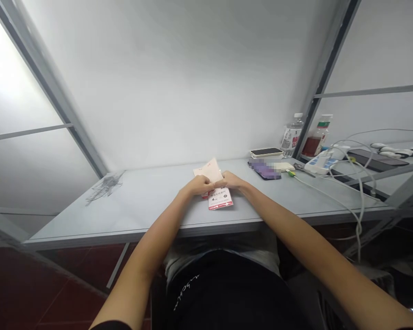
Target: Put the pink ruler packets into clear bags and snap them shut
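A flat red-and-white printed packet (220,200) with a shiny clear wrap is held just over the front middle of the desk. Behind its upper part rises a pale pink card (209,170); whether the two are joined I cannot tell. My left hand (200,184) is closed on the card's lower left part, thumb pointing inward. From the other side my right hand (231,180) pinches the packet near its top edge. The fingers of both hands meet at the middle and hide part of the print.
The white desk (151,192) stands against a wall between grey metal frames. To the right are a purple-covered item (266,169), a phone (266,152), a water bottle (292,136), scissors (303,169) and a power strip (325,160) with white cables. Dark scribbles (106,185) mark the left end.
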Motion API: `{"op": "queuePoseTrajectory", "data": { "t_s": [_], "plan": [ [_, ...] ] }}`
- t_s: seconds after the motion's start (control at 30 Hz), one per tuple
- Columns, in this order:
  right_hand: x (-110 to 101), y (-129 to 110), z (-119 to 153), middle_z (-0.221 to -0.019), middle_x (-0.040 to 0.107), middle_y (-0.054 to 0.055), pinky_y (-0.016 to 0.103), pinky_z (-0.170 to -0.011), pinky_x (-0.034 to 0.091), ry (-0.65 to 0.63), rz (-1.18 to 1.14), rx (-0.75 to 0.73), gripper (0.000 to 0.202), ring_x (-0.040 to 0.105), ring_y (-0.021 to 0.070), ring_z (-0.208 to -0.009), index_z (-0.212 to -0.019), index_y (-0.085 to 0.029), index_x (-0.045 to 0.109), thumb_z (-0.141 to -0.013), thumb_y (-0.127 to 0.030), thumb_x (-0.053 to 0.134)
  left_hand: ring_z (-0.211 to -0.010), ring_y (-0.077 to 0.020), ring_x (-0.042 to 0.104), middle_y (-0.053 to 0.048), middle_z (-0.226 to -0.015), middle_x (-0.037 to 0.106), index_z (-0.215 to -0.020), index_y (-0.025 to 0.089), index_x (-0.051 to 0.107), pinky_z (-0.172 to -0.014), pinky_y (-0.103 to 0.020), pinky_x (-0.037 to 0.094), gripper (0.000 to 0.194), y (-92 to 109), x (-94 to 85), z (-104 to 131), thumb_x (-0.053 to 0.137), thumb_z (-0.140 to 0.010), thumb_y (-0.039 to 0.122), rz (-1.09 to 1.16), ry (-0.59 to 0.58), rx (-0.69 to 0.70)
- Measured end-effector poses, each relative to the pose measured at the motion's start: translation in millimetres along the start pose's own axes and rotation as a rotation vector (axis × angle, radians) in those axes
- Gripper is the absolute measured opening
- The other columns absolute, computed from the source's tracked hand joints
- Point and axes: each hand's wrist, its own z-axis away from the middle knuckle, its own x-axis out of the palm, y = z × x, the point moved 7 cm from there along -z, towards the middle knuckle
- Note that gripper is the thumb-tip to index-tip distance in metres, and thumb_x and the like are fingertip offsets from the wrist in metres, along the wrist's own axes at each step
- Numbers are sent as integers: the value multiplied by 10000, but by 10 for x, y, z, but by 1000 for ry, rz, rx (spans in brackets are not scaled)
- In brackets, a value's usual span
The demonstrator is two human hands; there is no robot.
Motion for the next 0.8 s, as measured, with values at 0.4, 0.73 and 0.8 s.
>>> {"op": "queuePoseTrajectory", "data": {
  "t_s": [0.4, 0.73, 0.8],
  "plan": [
    [37, -53, 44, -1119, 539, 76, 379, -760, 480, 15, -44, 17, 315, 560, 200, -930, -1112, -140, 518, -839, -296, 514, -431, -103, 445, -13, -475, 530, -458, 165, 497, -405, -222, 292, 372, -94, 69, -94, 499, -659, 478, 18, 38, -121],
    [41, -104, 134, -984, 591, 63, 331, -695, 496, 15, -142, -33, 248, 590, 156, -813, -1027, -120, 551, -843, -282, 510, -451, -93, 442, -1, -494, 527, -502, 159, 523, -426, -216, 301, 284, -128, 57, -78, 474, -695, 362, 60, 27, -76],
    [30, -130, 144, -848, 632, 67, 284, -629, 491, 27, -163, -51, 157, 604, 155, -723, -883, -92, 598, -793, -218, 566, -448, -91, 436, 2, -487, 524, -500, 156, 521, -433, -218, 309, 289, -126, 59, -77, 473, -705, 354, 64, 19, -66]
  ]
}}
